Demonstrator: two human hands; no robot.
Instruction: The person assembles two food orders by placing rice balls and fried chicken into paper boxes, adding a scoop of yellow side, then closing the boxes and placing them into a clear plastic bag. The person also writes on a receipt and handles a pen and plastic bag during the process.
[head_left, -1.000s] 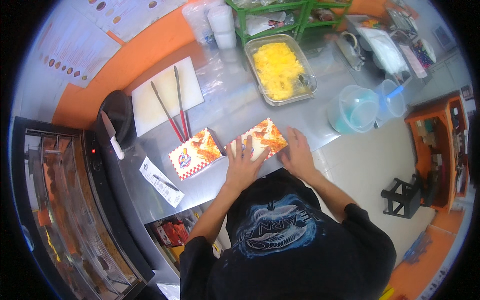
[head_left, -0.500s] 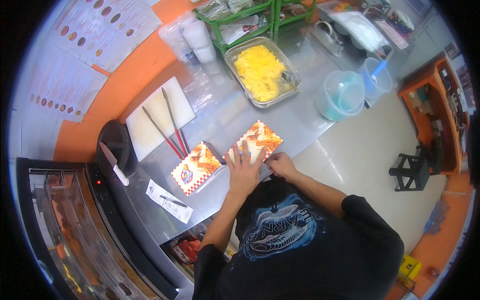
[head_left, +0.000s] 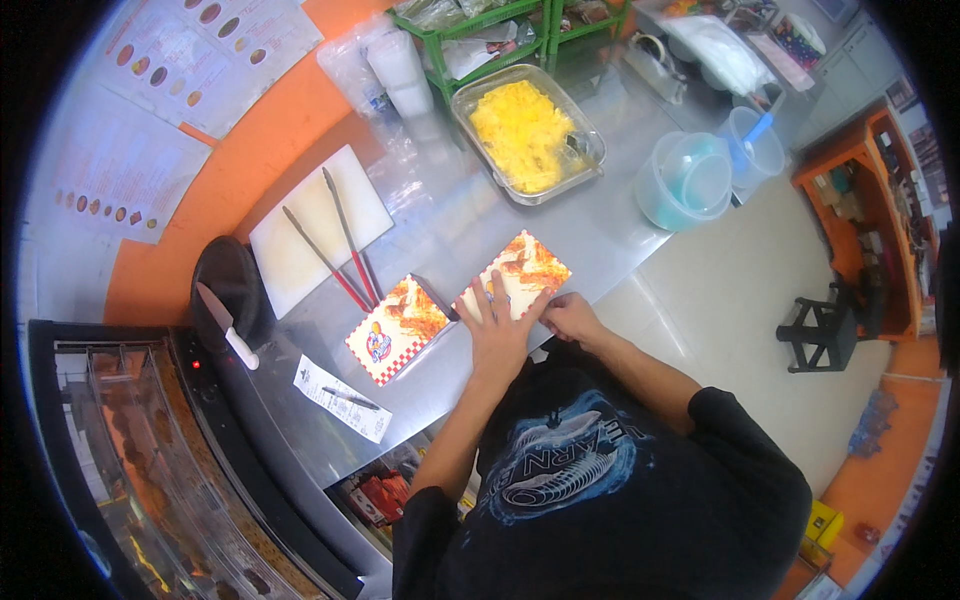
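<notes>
A printed cardboard takeaway box (head_left: 535,262), cream with red checks and a food picture, lies on the steel counter in front of me. My left hand (head_left: 500,335) rests on its top, fingers spread out flat. At the box's near right edge is my right hand (head_left: 573,319), its fingers curled together. What those fingers grip, if anything, is hidden. A second box (head_left: 398,330) of the same print sits closed just to the left, a small gap between them.
Tongs (head_left: 348,235) lie on a white cutting board (head_left: 285,262). Leftward are a knife (head_left: 228,328) and a receipt with a pen (head_left: 350,398). At the back stands a metal tray of yellow food (head_left: 525,140); right of it, plastic buckets (head_left: 685,185). A heated display case (head_left: 150,440) borders the left.
The view has shifted slightly. My left hand still lies on the box, its fingers a little more spread. The right hand stays at the box's edge.
</notes>
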